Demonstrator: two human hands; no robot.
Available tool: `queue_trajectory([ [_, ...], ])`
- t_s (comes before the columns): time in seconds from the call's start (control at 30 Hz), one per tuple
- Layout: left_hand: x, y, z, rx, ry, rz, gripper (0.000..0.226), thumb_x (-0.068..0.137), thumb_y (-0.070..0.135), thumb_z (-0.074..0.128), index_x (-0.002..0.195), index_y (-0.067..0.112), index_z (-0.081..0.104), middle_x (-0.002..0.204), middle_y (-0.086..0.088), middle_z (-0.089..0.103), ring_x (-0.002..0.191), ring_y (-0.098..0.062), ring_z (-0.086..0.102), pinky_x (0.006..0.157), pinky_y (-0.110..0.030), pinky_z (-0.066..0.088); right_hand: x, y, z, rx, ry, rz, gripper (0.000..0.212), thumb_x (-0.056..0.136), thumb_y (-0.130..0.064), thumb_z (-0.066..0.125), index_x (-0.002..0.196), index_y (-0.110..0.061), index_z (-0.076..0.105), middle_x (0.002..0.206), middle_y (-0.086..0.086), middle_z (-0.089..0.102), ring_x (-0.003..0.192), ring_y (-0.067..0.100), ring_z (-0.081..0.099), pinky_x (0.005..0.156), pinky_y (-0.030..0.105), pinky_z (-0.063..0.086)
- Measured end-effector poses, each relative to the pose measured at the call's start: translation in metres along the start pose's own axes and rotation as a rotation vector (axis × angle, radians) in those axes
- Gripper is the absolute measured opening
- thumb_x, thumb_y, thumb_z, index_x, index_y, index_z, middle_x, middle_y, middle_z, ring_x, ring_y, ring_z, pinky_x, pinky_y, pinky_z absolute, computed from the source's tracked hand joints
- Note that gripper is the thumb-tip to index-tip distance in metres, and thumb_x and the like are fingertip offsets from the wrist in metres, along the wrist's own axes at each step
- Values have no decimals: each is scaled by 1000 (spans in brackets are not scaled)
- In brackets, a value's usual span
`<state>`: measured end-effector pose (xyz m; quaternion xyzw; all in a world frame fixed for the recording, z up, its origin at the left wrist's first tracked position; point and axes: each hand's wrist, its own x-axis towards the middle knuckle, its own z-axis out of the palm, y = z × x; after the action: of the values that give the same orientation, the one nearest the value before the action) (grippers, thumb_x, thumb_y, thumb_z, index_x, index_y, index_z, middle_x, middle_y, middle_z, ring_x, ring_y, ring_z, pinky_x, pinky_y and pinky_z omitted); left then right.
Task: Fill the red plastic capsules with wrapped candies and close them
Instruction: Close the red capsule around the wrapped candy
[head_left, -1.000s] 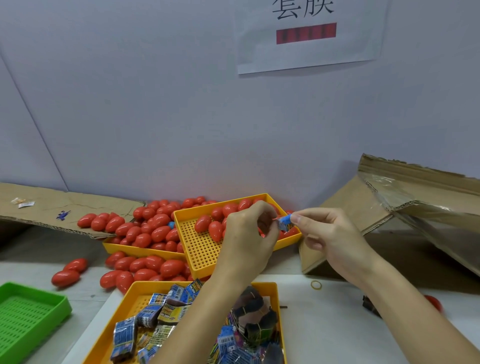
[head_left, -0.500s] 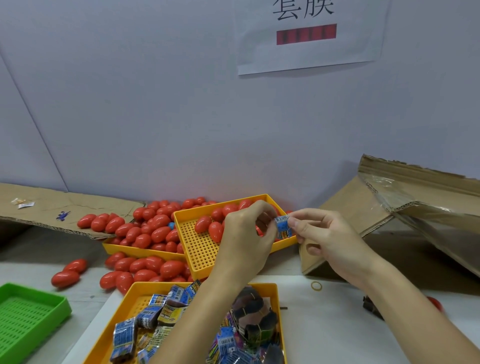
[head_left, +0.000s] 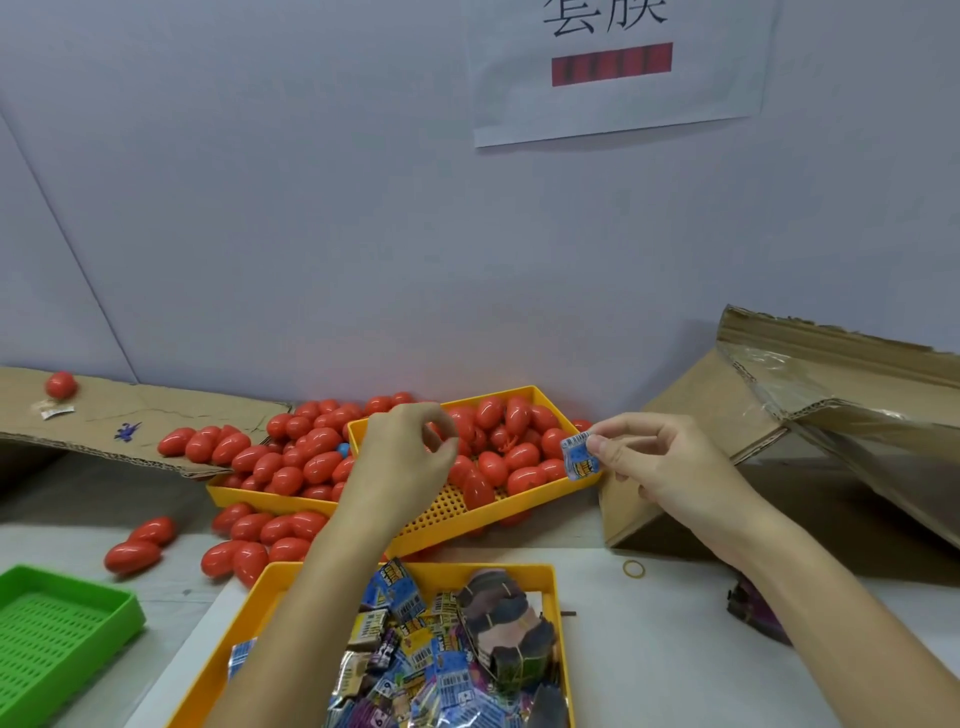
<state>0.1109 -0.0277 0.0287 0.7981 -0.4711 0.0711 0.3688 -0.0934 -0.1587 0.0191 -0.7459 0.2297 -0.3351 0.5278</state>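
My left hand (head_left: 405, 462) hovers over a tilted yellow tray (head_left: 498, 519) of red capsules (head_left: 522, 457). Its fingers and thumb curl round something red, mostly hidden, which looks like a capsule. My right hand (head_left: 670, 467) pinches a small blue wrapped candy (head_left: 581, 457) between thumb and forefinger, just past the tray's right corner. The two hands are a short gap apart. Many wrapped candies (head_left: 415, 654) lie in a nearer yellow tray (head_left: 291, 577) under my left forearm.
A second yellow tray (head_left: 260, 501) heaped with capsules stands behind left, with loose capsules (head_left: 135, 553) on the table around it. A green tray (head_left: 62, 623) is at front left. An open cardboard box (head_left: 779, 415) fills the right. A rubber band (head_left: 634, 569) lies nearby.
My hands, close together with the candy between them, have drawn apart: the left one moved left over the tray, and the right one kept the candy. The view tipped down slightly.
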Motion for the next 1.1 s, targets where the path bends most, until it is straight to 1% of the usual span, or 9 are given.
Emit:
queue_trajectory([
  [0.13, -9, 11, 18, 70, -28, -38, 26, 87, 42, 70, 77, 19, 64, 71, 8, 58, 66, -7, 55, 53, -20, 37, 0, 2, 3, -49, 9, -2, 9, 84, -35, 68, 81, -34, 76, 77, -9, 74, 68, -6, 64, 49, 7, 42],
  [0.2, -15, 16, 27, 166, -72, -64, 31, 84, 48, 71, 85, 19, 63, 80, 5, 59, 76, -13, 57, 58, -24, 42, 0, 2, 3, -70, 8, 3, 9, 83, -38, 68, 81, -35, 76, 79, -9, 74, 74, -4, 66, 54, 9, 45],
  [0.37, -17, 18, 26, 216, -90, -78, 25, 90, 41, 67, 100, 20, 57, 91, 3, 58, 86, -18, 59, 70, -33, 53, 0, 3, 2, -77, 15, -5, 8, 82, -41, 67, 82, -39, 75, 79, -10, 74, 74, -3, 65, 54, 10, 45],
  [0.5, -8, 26, 14, -138, -57, -118, 18, 93, 30, 66, 100, 19, 54, 96, 3, 63, 87, -16, 64, 68, -28, 55, 1, 0, 0, -20, 25, -32, 12, 77, -43, 67, 80, -35, 76, 74, -10, 73, 67, -6, 64, 47, 8, 42],
  [0.63, -9, 44, 10, -903, -213, -370, 14, 99, 14, 56, 112, 16, 61, 106, -16, 70, 85, -24, 74, 70, -30, 60, 0, -4, -3, 51, 28, -80, 14, 73, -43, 67, 81, -37, 76, 71, -10, 72, 67, -6, 64, 47, 7, 42],
  [0.77, -11, 58, 11, -1262, -309, -607, 27, 101, 10, 41, 113, 6, 65, 96, -20, 70, 79, -24, 63, 68, -29, 55, 1, -6, -7, 79, 29, -117, 12, 75, -41, 67, 84, -37, 76, 72, -11, 72, 69, -5, 65, 50, 6, 42],
  [0.83, -13, 62, 11, -1332, -359, -659, 26, 98, 14, 50, 113, 2, 66, 98, -21, 68, 78, -23, 61, 60, -25, 56, 1, -6, -8, 77, 33, -120, 13, 76, -40, 67, 85, -36, 76, 73, -10, 73, 70, -4, 65, 51, 7, 43],
  [0.97, -15, 57, 19, -1160, -401, -496, 23, 99, 15, 55, 119, 8, 66, 111, -18, 70, 104, -35, 67, 88, -36, 56, 0, -6, -9, 64, 43, -128, 16, 78, -43, 65, 87, -34, 76, 76, -5, 73, 68, 2, 62, 50, 11, 43],
  [1.1, -16, 56, 20, -1051, -442, -388, 15, 98, 14, 56, 110, 14, 65, 86, -9, 76, 82, -26, 64, 64, -27, 49, 0, -6, -10, 67, 52, -118, 16, 79, -44, 64, 86, -34, 75, 75, -2, 71, 70, 19, 53, 48, 21, 39],
])
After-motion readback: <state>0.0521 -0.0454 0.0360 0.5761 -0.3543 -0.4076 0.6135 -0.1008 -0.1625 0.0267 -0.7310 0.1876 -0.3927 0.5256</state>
